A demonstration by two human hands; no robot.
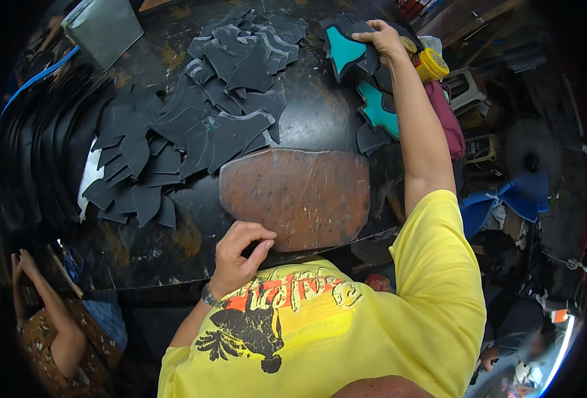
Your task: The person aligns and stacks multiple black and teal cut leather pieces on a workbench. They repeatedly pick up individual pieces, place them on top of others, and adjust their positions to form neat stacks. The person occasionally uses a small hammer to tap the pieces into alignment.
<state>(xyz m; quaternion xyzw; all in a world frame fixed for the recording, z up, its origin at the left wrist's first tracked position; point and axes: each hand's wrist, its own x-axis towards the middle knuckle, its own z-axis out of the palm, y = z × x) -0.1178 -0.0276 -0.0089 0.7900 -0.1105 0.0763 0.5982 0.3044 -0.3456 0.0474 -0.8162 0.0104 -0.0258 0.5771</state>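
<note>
At the far right of the table, my right hand point(384, 41) is closed on a black cut piece point(373, 58), part of a small pile. A teal-faced cut piece point(345, 48) lies right beside its fingertips. Another teal-faced piece point(381, 111) sits nearer, partly behind my right forearm. My left hand point(240, 255), with a watch on the wrist, is curled at the near edge of a worn brown board point(297, 196). Its thumb and forefinger come close together over that edge; whatever they pinch, if anything, is hidden. No cut piece lies on the board.
A large heap of black cut pieces point(234, 63) covers the table's middle and left. Long curved black strips point(48, 146) are stacked at the far left, below a grey metal box point(102, 30). A yellow tub point(431, 65) stands right of my forearm. Another person's arms point(55, 305) show at lower left.
</note>
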